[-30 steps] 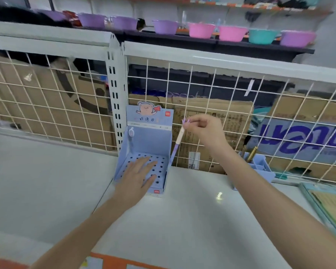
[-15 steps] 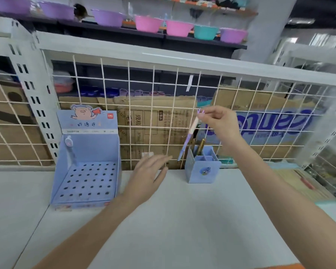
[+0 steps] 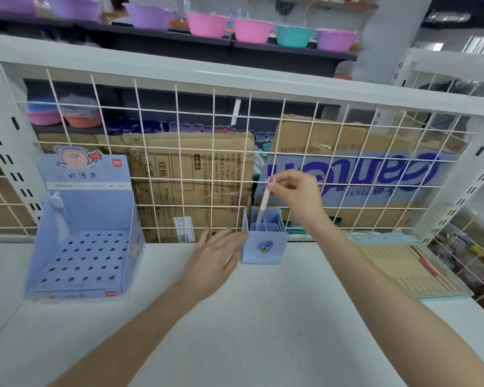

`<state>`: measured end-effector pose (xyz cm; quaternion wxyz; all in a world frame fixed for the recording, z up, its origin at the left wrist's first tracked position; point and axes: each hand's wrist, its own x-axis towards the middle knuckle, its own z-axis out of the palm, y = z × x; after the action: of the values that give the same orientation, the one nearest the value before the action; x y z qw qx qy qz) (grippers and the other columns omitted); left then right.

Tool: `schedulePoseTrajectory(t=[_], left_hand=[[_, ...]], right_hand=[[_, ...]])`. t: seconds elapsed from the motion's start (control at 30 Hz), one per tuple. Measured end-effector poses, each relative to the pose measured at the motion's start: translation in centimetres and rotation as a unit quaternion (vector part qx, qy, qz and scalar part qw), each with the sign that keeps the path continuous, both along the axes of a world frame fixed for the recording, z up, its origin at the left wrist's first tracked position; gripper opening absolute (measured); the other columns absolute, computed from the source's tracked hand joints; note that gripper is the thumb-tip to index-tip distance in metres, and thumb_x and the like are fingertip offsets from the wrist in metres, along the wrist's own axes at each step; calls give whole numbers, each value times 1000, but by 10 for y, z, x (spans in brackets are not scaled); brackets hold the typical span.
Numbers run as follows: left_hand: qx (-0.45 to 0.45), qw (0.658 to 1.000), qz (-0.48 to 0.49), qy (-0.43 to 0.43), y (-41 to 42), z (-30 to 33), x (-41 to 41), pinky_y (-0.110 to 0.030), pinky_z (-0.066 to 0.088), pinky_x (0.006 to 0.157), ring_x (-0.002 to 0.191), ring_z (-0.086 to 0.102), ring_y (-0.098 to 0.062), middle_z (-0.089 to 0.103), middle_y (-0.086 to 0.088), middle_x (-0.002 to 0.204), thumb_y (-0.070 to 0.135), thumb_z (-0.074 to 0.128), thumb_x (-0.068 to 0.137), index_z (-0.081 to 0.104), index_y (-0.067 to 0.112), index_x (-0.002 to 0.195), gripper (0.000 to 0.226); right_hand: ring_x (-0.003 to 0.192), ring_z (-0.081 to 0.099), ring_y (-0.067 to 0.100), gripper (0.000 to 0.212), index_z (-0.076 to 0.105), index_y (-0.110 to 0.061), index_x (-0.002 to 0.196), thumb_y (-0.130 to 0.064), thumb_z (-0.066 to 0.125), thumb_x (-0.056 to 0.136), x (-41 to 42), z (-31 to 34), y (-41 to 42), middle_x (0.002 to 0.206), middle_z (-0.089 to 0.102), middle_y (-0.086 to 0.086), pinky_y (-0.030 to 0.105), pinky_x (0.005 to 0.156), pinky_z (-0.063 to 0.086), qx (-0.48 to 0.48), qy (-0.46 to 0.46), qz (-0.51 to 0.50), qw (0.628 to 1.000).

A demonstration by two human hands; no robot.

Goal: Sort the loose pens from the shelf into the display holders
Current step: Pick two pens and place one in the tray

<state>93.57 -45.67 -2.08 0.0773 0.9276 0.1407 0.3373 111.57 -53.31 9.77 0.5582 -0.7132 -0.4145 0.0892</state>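
A: Moved since earlier: right hand (image 3: 294, 192), pinching slim lilac-and-cream plastic pen (image 3: 264, 203), lowers its tip into square blue pen cup (image 3: 264, 244), frame centre.

B: Left hand (image 3: 215, 261)?

A: Fingers straight, at cup's side. Perforated blue card display stand (image 3: 81, 241), left, holds none; sorting barely begun.

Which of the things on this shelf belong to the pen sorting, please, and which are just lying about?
Job:
pen, pinched by right hand
small pen cup, by left hand
perforated display holder

Lying about:
cardboard boxes
plastic basins
flat tray
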Motion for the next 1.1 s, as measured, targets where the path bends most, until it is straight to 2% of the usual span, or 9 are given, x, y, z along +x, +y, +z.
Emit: schedulePoseTrajectory(t=[0.17, 0.23, 0.4, 0.5, 0.53, 0.63, 0.73, 0.9, 1.1], left_hand=[[23, 999, 35, 30, -12, -4, 12, -55, 32, 99, 120, 39, -13, 61, 1, 126, 25, 36, 88, 46, 20, 131, 45], [18, 998, 45, 42, -14, -8, 15, -57, 36, 98, 121, 38, -13, 59, 1, 128, 24, 35, 88, 44, 18, 134, 47], [27, 995, 71, 64, -20, -8, 15, -56, 31, 101, 122, 38, -14, 57, 2, 130, 23, 34, 87, 37, 19, 137, 50], [8, 993, 90, 73, -28, -13, 13, -45, 28, 109, 128, 34, -12, 49, 1, 139, 25, 34, 87, 33, 19, 140, 54], [-9, 993, 94, 70, -32, -16, 11, -41, 21, 111, 129, 32, -12, 46, 0, 142, 25, 34, 87, 32, 19, 141, 55], [-48, 990, 115, 69, -45, -24, 1, -34, 9, 109, 132, 29, -12, 40, 0, 146, 25, 35, 87, 30, 22, 143, 56], [-78, 984, 148, 60, -55, -25, -15, -32, 7, 109, 133, 27, -10, 38, 1, 146, 27, 34, 88, 30, 23, 142, 54], [-98, 968, 229, 33, -54, -9, -64, -41, 15, 114, 133, 29, -11, 39, 2, 147, 32, 30, 90, 26, 28, 142, 52], [-76, 945, 315, 38, -34, 9, -169, -54, 24, 103, 128, 38, -19, 50, -6, 138, 29, 32, 91, 31, 27, 139, 48]], right_hand=[[71, 65, 14, 11, 67, -18, 79, -8, 70, 82, -3, -20, 1, 73, 69, 0, 31, 73, 56, -45, 2, 76, 996], [73, 65, 13, 7, 68, -15, 81, -9, 70, 82, -2, -28, 1, 75, 69, -1, 32, 77, 56, -64, -7, 95, 993], [77, 65, 11, 9, 68, -9, 94, -10, 67, 85, 1, -35, -2, 82, 70, 3, 31, 79, 55, -70, -12, 105, 992], [87, 64, 11, 30, 61, -12, 116, -12, 66, 86, -1, -36, -6, 99, 69, 5, 26, 86, 53, -82, 2, 111, 990], [93, 62, 10, 36, 57, -13, 122, -13, 65, 87, -4, -37, -8, 107, 66, 3, 23, 89, 50, -78, 4, 113, 991], [118, 50, 10, 44, 48, -17, 132, -14, 60, 90, -14, -44, -15, 131, 54, -3, 17, 97, 34, -71, -74, 83, 991], [134, 36, 13, 49, 45, -20, 137, -11, 58, 91, -33, -48, -20, 146, 40, -1, 22, 107, 27, -56, -171, 95, 979], [136, 36, 23, 51, 45, -15, 137, -9, 60, 89, -90, -46, -13, 146, 41, 7, 39, 113, 25, -47, -300, 191, 934], [139, 29, 32, 57, 44, -11, 138, -19, 67, 86, -183, -52, -2, 149, 33, 15, 45, 114, 22, -86, -337, 250, 904]])
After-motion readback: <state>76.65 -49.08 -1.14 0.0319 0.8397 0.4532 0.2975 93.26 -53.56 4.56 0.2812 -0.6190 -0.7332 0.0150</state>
